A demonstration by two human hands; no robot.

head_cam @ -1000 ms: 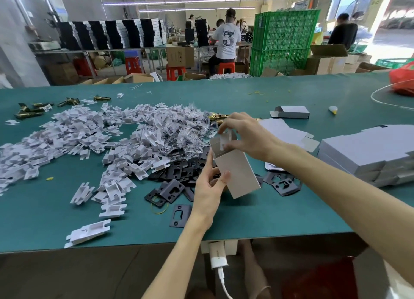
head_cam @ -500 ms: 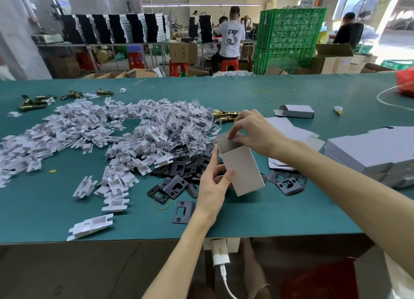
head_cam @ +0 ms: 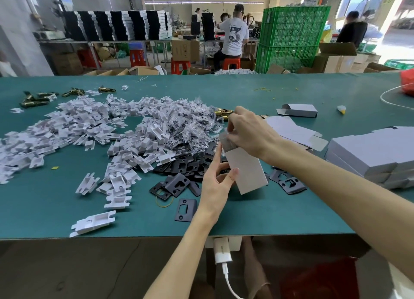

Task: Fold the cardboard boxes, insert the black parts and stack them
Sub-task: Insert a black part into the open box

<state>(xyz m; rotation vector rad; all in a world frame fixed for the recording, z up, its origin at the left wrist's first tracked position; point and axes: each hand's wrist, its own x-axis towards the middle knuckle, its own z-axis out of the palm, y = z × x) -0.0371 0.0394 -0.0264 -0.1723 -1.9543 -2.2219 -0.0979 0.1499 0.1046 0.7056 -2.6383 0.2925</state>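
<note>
your right hand [head_cam: 248,133] has slid a touch toward 9 o'clock since half a second ago, and its fingers now curl further over the top end of the cardboard box [head_cam: 247,171], pinching the end flap there. your left hand [head_cam: 216,182] has stayed where it was.

nearest you, the left forearm rises from 6 o'clock. that hand grips the box's lower left edge, thumb tip on the front face and index finger straight up along the side. the box hangs just above the green table [head_cam: 291,213], its top tilted toward 11 o'clock. your right arm reaches in from 4 o'clock, wrist bent and knuckles up.

a single black plate [head_cam: 186,210] lies at 7 o'clock of the box, beside a rubber band [head_cam: 164,200]. the pile of black plates [head_cam: 183,166] sits just beyond, at 9 o'clock, partly behind your left hand. white inserts [head_cam: 89,128] spread wide toward 10 o'clock. at 3 o'clock stands a stack of flat boxes [head_cam: 369,155]. farther off, at 1 o'clock, one folded box [head_cam: 299,110] lies alone.
</note>
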